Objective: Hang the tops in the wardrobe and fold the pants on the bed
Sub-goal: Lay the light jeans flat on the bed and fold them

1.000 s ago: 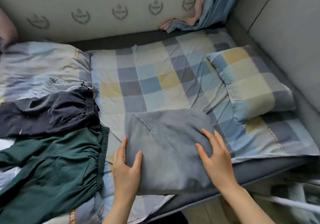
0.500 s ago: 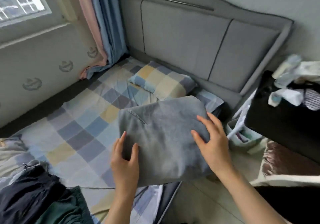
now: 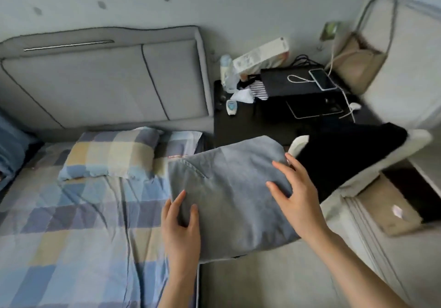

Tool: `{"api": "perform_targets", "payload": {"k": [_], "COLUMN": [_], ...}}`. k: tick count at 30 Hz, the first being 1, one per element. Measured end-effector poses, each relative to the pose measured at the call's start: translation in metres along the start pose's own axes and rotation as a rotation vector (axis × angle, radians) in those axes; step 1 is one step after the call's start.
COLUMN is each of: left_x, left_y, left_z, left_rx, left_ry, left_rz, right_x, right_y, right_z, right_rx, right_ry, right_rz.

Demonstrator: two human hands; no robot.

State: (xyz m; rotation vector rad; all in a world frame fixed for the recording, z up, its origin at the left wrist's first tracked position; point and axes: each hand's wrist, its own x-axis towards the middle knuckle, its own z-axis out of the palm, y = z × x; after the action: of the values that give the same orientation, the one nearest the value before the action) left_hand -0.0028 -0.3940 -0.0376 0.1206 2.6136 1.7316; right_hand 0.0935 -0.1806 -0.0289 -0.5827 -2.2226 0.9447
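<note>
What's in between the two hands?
The folded grey pants. The left hand holds the near-left edge and the right hand the right side, so only grey cloth fills the stretch between them in the head view.

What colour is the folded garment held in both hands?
Plain grey folded fabric garment, with one stitched seam line; seen in the head view.

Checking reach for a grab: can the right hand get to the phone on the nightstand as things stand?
Probably not yet. The right hand is gripping the folded grey pants together with the left hand. The phone lies uncovered on the nightstand, beyond them.
</note>
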Motion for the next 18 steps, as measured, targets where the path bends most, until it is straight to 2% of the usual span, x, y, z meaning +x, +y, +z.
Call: {"api": "perform_targets", "payload": {"k": [10,18], "left_x": [-0.106,-0.169], "left_y": [0.07,0.12], "left_z": [0.199,0.327], "left_rx": [-0.006,0.022], "left_ry": [-0.354,-0.647], "left_rz": [0.116,0.246], "right_x": [-0.04,-0.077], "right_y": [0.14,0.203], "right_z": [-0.201,-0.318], "right_rx": [-0.189,-0.362], "right_ry": [0.229,0.403], "right_rz": [0.198,0.433]}}
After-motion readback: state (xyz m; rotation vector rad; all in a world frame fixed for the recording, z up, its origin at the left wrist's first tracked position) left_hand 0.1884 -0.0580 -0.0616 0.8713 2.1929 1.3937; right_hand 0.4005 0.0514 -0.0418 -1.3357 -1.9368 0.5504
